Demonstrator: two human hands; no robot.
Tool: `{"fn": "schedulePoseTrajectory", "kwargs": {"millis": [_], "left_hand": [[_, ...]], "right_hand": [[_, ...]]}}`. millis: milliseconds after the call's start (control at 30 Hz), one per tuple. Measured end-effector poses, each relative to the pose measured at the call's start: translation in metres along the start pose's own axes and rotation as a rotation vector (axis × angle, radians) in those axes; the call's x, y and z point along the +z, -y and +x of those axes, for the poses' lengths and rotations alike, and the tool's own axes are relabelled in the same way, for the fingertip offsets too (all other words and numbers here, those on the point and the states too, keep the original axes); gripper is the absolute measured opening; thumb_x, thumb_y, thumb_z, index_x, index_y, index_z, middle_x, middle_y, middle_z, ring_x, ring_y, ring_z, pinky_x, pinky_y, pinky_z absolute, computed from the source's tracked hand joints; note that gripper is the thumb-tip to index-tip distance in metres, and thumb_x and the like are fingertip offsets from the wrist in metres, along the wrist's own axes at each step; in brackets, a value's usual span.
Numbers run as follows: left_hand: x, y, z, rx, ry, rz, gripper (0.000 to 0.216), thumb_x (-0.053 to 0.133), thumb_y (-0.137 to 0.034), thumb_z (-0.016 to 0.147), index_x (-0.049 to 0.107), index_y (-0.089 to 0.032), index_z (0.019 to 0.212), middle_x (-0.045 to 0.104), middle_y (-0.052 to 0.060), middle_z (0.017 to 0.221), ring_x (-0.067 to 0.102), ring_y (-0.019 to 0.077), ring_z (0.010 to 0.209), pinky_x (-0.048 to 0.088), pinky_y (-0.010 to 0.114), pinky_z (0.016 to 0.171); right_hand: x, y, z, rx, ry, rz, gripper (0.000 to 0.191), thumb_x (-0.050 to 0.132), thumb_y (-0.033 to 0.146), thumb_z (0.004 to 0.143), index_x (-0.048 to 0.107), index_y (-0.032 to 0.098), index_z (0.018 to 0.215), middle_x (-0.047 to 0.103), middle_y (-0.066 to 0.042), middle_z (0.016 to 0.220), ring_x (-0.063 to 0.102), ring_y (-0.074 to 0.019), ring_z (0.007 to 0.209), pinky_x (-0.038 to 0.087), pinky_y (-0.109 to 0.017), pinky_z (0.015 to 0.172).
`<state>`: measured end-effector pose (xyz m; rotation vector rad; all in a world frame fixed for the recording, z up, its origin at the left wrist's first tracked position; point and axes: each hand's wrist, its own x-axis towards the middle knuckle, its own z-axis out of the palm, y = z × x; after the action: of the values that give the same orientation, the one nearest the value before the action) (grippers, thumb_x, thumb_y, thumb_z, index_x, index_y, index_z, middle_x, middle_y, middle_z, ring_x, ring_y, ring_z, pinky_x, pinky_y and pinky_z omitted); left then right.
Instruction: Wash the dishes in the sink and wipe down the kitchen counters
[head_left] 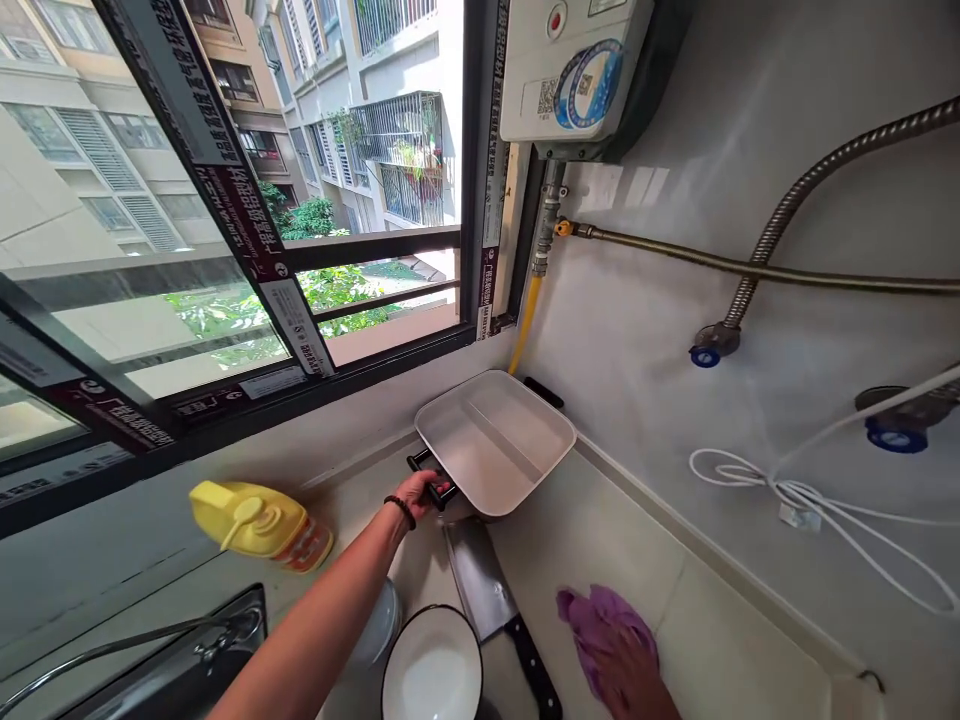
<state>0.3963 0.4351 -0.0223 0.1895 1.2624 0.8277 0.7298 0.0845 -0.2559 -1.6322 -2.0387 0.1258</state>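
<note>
My left hand is closed around the black handle of a rectangular pan with a pale interior split by a low divider. The pan is in the corner of the counter, below the window. My right hand presses down on a crumpled purple cloth lying on the counter and grips part of it; some fingers are hidden in its folds. Between my hands, a cleaver lies flat, its blade towards the pan and its black handle towards me. Beside it stands a white dark-rimmed bowl.
A yellow jug stands left of my left arm, near a sink with a faucet. A clear glass-like container is partly behind my forearm. White cable hangs on the right wall, below metal hoses. A black object sits behind the pan.
</note>
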Motion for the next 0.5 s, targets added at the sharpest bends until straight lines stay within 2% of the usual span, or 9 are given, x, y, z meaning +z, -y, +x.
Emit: {"fn": "schedulePoseTrajectory", "kwargs": {"millis": [100, 200, 400, 500], "left_hand": [[0.008, 0.000, 0.001, -0.015, 0.004, -0.039, 0.038, 0.048, 0.013, 0.056, 0.048, -0.018, 0.078, 0.059, 0.001, 0.066, 0.054, 0.0083, 0.044, 0.040, 0.012, 0.035], [0.013, 0.003, -0.010, -0.017, 0.021, -0.067, 0.039, 0.046, 0.013, 0.051, 0.047, -0.017, 0.076, 0.056, -0.001, 0.065, 0.050, 0.0052, 0.044, 0.037, 0.008, 0.034], [0.022, 0.010, -0.048, -0.025, 0.025, -0.104, 0.035, 0.045, 0.011, 0.052, 0.047, -0.016, 0.074, 0.052, -0.001, 0.065, 0.049, 0.0029, 0.044, 0.038, 0.005, 0.036], [0.023, 0.007, -0.074, -0.051, -0.009, -0.133, 0.033, 0.044, 0.011, 0.056, 0.049, -0.016, 0.075, 0.051, -0.001, 0.065, 0.046, 0.0011, 0.042, 0.040, 0.004, 0.038]], "right_hand": [[0.005, -0.010, 0.007, -0.028, 0.020, 0.017, 0.069, 0.057, 0.030, 0.089, 0.046, 0.065, 0.147, 0.059, 0.011, 0.149, 0.065, -0.0348, 0.130, 0.065, -0.058, 0.094], [0.003, -0.008, 0.016, -0.032, 0.035, 0.026, 0.068, 0.057, 0.031, 0.090, 0.045, 0.065, 0.148, 0.057, 0.011, 0.151, 0.063, -0.0348, 0.132, 0.065, -0.059, 0.095], [-0.006, 0.003, 0.021, 0.010, 0.080, 0.047, 0.058, 0.056, 0.036, 0.095, 0.050, 0.064, 0.146, 0.052, 0.011, 0.156, 0.059, -0.0337, 0.137, 0.061, -0.059, 0.101], [-0.014, 0.005, 0.027, 0.041, 0.110, 0.082, 0.055, 0.053, 0.035, 0.098, 0.052, 0.058, 0.148, 0.052, 0.008, 0.158, 0.055, -0.0316, 0.142, 0.055, -0.058, 0.110]]}}
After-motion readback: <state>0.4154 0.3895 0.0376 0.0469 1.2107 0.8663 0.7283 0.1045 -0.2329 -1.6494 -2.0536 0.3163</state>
